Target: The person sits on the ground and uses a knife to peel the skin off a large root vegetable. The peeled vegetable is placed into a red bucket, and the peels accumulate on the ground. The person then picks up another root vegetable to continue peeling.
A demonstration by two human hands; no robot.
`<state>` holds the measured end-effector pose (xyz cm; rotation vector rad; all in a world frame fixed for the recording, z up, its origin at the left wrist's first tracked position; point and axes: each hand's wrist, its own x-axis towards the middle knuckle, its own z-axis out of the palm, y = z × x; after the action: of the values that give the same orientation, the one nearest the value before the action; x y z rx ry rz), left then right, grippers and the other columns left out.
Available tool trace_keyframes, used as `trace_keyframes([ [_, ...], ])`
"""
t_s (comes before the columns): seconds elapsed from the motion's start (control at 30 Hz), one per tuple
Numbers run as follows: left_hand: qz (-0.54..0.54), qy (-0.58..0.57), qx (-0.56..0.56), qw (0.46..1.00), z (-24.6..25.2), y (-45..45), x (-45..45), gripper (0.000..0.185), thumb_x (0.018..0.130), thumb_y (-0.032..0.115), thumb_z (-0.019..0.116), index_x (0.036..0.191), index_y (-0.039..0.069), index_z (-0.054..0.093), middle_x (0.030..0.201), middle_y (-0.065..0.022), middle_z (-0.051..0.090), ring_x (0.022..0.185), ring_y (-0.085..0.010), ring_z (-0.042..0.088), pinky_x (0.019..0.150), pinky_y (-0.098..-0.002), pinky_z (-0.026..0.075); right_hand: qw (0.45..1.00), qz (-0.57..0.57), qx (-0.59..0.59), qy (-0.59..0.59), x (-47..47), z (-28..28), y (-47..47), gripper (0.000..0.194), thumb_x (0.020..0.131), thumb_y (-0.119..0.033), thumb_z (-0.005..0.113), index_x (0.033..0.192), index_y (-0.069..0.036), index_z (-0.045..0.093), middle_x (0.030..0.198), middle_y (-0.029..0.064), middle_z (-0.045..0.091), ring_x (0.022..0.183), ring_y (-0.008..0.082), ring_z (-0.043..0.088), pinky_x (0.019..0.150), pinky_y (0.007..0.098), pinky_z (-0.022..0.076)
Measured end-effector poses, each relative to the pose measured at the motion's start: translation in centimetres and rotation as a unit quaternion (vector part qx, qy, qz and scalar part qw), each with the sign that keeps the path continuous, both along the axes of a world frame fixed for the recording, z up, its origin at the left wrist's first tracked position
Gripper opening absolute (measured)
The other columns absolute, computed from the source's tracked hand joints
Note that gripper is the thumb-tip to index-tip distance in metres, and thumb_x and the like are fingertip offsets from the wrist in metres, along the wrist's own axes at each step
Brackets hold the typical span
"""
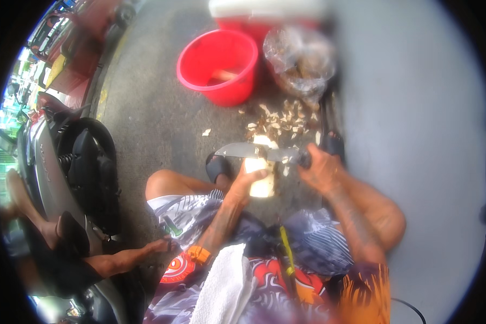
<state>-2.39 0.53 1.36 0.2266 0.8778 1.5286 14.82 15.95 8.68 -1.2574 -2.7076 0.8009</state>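
Observation:
My left hand [243, 184] is wrapped around a thick, cream-coloured peeled root or stem [260, 188], with the thumb across its near half. A broad-bladed knife [239, 150] lies across the upper part of this piece, its blade pointing left. Its dark handle sits in the fist of my right hand [322, 168]. Brown bits stick to the blade where it crosses the piece. On the concrete just beyond lie many pale and brown peelings [287, 119]. The far end of the piece shows past the blade.
Ahead stands a red plastic tub [216, 91] with a pale piece inside. A clear plastic bag [299, 60] of brownish stuff is beside it, before a red and white cooler [267, 12]. A motor scooter [81, 170] and another person's leg [121, 259] are at left; a grey wall [421, 141] rises at right.

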Motion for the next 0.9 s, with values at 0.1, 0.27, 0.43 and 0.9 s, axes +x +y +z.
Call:
trace_keyframes([
  [0.1, -0.015, -0.05, 0.019, 0.998, 0.4, -0.5, -0.2, 0.075, 0.079, 0.02, 0.076, 0.142, 0.004, 0.039, 0.119, -0.0138, 0.057, 0.104, -0.0248, 0.063, 0.086, -0.0383, 0.057, 0.999, 0.013, 0.021, 0.038, 0.0, -0.2, -0.1, 0.038, 0.08, -0.027, 0.08, 0.106, -0.008, 0.06, 0.096, 0.0196, 0.071, 0.091, 0.0396, 0.07, 0.077, 0.0469, 0.0552],
  [0.27, -0.002, -0.058, 0.043, 0.997, 1.2, -0.3, 0.0, 0.07, 0.079, 0.022, 0.076, 0.137, 0.003, 0.042, 0.113, -0.0144, 0.061, 0.094, -0.0254, 0.067, 0.076, -0.0392, 0.061, 0.988, 0.032, 0.079, 0.126, -0.3, -1.5, 0.1, 0.044, 0.072, -0.031, 0.082, 0.098, -0.008, 0.055, 0.079, 0.0148, 0.067, 0.075, 0.0399, 0.066, 0.064, 0.0473, 0.0509],
  [0.43, -0.007, -0.041, 0.049, 0.998, 1.6, -0.2, -0.1, 0.071, 0.078, 0.022, 0.077, 0.137, 0.003, 0.043, 0.109, -0.0136, 0.063, 0.097, -0.0248, 0.067, 0.077, -0.0379, 0.06, 0.995, 0.027, 0.041, 0.089, 0.0, -1.7, 0.2, 0.037, 0.078, -0.023, 0.079, 0.105, -0.006, 0.059, 0.09, 0.0177, 0.07, 0.085, 0.0383, 0.07, 0.073, 0.0454, 0.055],
  [0.9, 0.036, 0.115, 0.061, 0.991, -0.3, 0.0, 0.6, 0.096, 0.071, 0.027, 0.085, 0.148, 0.005, 0.034, 0.131, -0.0109, 0.052, 0.123, -0.0214, 0.051, 0.101, -0.0362, 0.045, 0.994, 0.009, 0.014, 0.107, 0.6, -2.6, -0.3, 0.034, 0.075, -0.025, 0.078, 0.098, -0.009, 0.059, 0.082, 0.016, 0.069, 0.079, 0.0379, 0.069, 0.066, 0.0449, 0.0532],
])
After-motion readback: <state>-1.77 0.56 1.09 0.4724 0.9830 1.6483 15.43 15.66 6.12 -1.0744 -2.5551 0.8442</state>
